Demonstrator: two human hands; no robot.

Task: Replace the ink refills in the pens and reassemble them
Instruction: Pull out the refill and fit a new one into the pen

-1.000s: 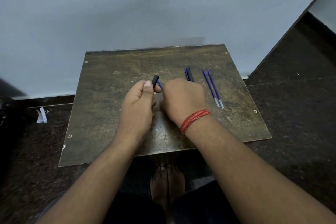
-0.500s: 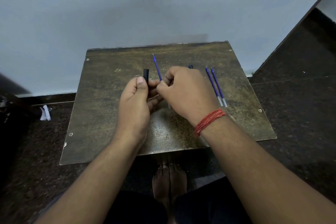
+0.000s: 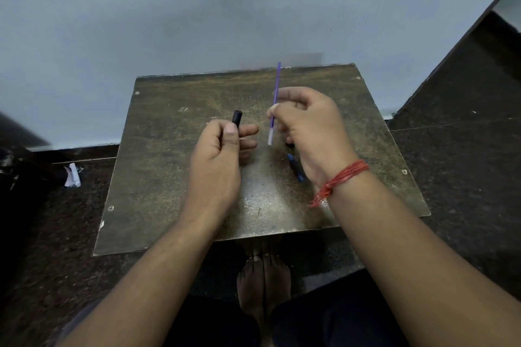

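Pinching a blue refill [image 3: 274, 104] between thumb and fingertips, the right hand [image 3: 308, 128] holds it near-upright at frame centre, blurred. The left hand [image 3: 218, 162], to its left and apart, is curled around a black pen barrel [image 3: 236, 119] whose open end pokes upward. Another pen part [image 3: 294, 167] lies on the worn table [image 3: 169, 177] beneath the right palm.

One blue refill [image 3: 275, 101], one black pen barrel [image 3: 236, 118], one dark pen [image 3: 295, 167] at four o'clock, two hands, one tabletop [image 3: 169, 177].
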